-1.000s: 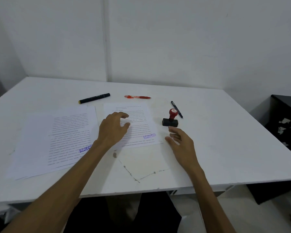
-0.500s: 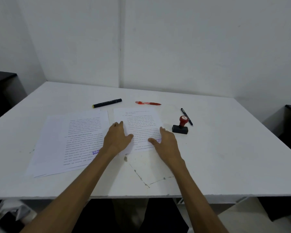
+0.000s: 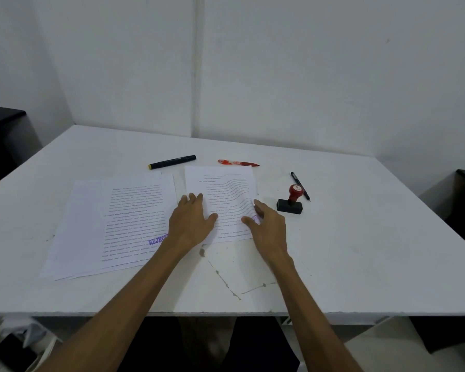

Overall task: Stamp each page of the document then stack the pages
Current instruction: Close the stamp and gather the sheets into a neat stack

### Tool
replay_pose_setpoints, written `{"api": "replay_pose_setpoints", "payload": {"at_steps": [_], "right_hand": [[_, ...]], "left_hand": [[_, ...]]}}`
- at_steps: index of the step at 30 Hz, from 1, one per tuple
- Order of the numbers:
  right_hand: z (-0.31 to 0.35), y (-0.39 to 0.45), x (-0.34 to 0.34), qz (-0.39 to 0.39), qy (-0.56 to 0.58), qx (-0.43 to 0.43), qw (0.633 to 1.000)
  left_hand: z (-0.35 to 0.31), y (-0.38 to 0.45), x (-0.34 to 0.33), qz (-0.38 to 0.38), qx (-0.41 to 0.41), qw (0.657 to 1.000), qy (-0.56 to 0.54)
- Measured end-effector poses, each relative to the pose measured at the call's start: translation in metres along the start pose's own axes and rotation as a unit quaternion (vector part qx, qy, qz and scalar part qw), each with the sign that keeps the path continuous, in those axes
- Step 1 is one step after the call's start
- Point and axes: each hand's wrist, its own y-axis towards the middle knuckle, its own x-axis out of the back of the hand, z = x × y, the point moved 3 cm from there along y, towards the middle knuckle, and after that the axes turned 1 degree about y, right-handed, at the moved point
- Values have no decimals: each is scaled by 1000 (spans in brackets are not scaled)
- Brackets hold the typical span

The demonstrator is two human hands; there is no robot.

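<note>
A printed page (image 3: 223, 191) lies mid-table with a purple stamp mark at its lower right, partly under my thumb. My left hand (image 3: 191, 224) rests flat on the page's lower left, fingers spread. My right hand (image 3: 269, 229) pinches the page's right edge between thumb and fingers, and the sheet buckles there. To the left lies a stack of pages (image 3: 113, 224), the top one bearing a purple stamp mark (image 3: 157, 239). The stamp (image 3: 291, 201), with a red handle and black base, stands on the table just right of my right hand.
A black marker with a yellow end (image 3: 172, 161), a red pen (image 3: 236, 162) and a thin black pen (image 3: 300, 186) lie behind the papers. The white table (image 3: 360, 251) has grey scuff marks near the front. Dark furniture stands at both sides.
My right hand moved left from beside the stamp onto the page's right edge and gripped it, so the sheet now buckles. My left hand stays on the page. The camera tilted up slightly.
</note>
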Motion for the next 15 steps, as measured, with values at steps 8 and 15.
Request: {"api": "replay_pose_setpoints", "payload": {"at_steps": [8, 15], "right_hand": [[-5, -2, 13, -100, 183, -54, 976], [-7, -1, 24, -130, 278, -86, 948]], "left_hand": [[1, 4, -2, -49, 21, 997, -62], [-9, 12, 1, -95, 86, 968, -216]]}}
